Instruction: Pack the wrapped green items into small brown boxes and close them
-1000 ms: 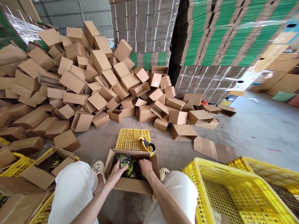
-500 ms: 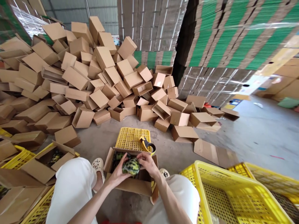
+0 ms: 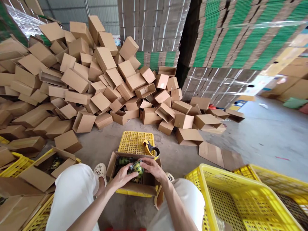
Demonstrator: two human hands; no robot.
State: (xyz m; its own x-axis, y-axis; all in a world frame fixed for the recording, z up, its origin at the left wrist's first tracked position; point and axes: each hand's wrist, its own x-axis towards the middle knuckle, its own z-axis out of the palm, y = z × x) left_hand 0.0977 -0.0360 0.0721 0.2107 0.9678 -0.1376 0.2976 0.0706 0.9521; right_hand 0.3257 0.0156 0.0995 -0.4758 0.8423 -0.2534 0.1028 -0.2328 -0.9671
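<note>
An open cardboard box (image 3: 134, 187) sits between my knees on a low yellow crate (image 3: 133, 142). It holds several green-and-black patterned packets. My left hand (image 3: 124, 176) and my right hand (image 3: 151, 166) together grip one such packet (image 3: 136, 168) just above the box's opening. A yellow tape dispenser (image 3: 152, 149) rests on the crate behind the box's far right corner.
A big pile of empty cardboard boxes (image 3: 79, 80) fills the floor ahead and left. A large yellow crate (image 3: 228, 199) stands at my right, with another behind it. At my left another open box (image 3: 45, 170) rests on yellow crates. Wrapped stacks of flat cartons (image 3: 228, 35) rise behind.
My hands were down inside the box on the packets. They have since lifted one packet, and both hands now hold it over the opening.
</note>
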